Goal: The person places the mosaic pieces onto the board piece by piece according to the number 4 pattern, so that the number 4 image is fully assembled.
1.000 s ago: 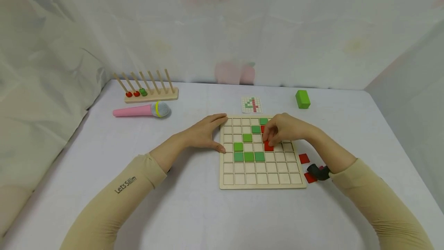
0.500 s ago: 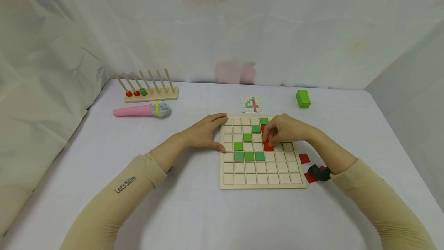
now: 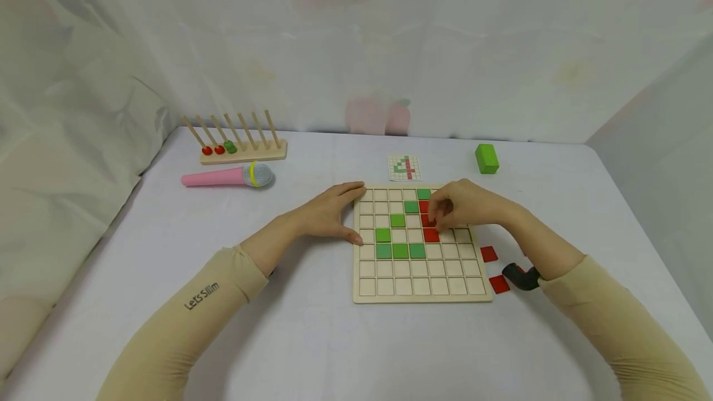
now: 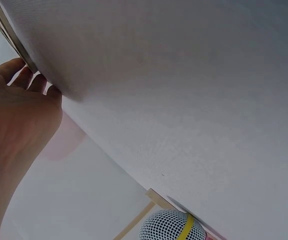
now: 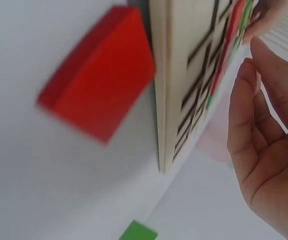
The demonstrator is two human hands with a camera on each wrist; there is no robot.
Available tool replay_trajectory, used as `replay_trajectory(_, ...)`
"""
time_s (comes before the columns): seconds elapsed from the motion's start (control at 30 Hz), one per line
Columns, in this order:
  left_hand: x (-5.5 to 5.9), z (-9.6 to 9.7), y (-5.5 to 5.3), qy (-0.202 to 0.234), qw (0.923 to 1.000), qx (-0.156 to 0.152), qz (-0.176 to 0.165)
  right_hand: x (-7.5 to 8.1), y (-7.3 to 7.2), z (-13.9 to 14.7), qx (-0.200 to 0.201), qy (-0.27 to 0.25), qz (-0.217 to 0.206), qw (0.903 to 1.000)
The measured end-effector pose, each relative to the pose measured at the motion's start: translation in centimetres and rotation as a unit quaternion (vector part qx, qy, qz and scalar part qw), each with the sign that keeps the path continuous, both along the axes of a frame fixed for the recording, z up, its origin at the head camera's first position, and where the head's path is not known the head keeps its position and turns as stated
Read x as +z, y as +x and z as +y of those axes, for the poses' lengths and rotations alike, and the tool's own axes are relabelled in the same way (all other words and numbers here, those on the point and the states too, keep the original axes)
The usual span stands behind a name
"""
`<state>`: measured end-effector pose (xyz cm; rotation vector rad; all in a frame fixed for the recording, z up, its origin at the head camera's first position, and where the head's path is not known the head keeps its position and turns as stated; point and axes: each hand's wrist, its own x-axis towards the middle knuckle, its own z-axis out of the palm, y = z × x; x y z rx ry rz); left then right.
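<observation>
A square wooden grid board (image 3: 384, 270) lies on the white table. Green tiles (image 3: 400, 251) sit in several cells in a slanting line and a row; red tiles (image 3: 431, 236) form a column beside them. My left hand (image 3: 325, 212) rests along the board's left edge, thumb and fingers spread. Just over the red column hovers my right hand (image 3: 465, 203), bent at the fingers and covering part of the upper right cells. In the right wrist view, the thumb and fingertips of that hand (image 5: 269, 135) stand slightly apart with nothing between them.
Loose red tiles (image 3: 488, 254) lie right of the board, near a black curved object (image 3: 520, 277) under my right forearm. Behind the board are a small pattern card (image 3: 405, 168) and a green block (image 3: 487, 159). A pink toy microphone (image 3: 228, 176) and a peg rack (image 3: 245, 152) stand back left.
My right hand has let go of the red tile and lifted slightly up and right, uncovering more of the red column. The left hand stays still.
</observation>
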<state>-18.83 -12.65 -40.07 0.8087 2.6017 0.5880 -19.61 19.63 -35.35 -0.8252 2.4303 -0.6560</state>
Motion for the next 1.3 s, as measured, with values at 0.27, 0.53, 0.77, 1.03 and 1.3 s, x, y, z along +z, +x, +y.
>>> replay_trajectory(0.27,0.0,0.0,0.0,-0.003,1.0000,-0.001,0.002,0.7,0.1,2.4,-0.018,0.000,-0.003,0.9998)
replay_trajectory(0.53,0.1,0.0,0.0,0.004,1.0000,-0.004,0.003,0.5,0.6,6.0,-0.042,0.005,-0.019,0.9989)
replay_trajectory(0.77,0.1,0.0,0.0,0.003,1.0000,-0.004,0.004,-0.5,1.1,8.4,-0.055,0.010,-0.048,0.9973)
replay_trajectory(1.03,0.0,0.0,0.0,0.000,1.0000,-0.003,0.002,-1.4,1.7,9.5,-0.051,-0.011,-0.091,0.9945)
replay_trajectory(1.3,-0.2,-0.1,-0.1,-0.002,1.0000,-0.002,0.007,-2.0,2.0,9.7,-0.012,-0.038,-0.096,0.9946)
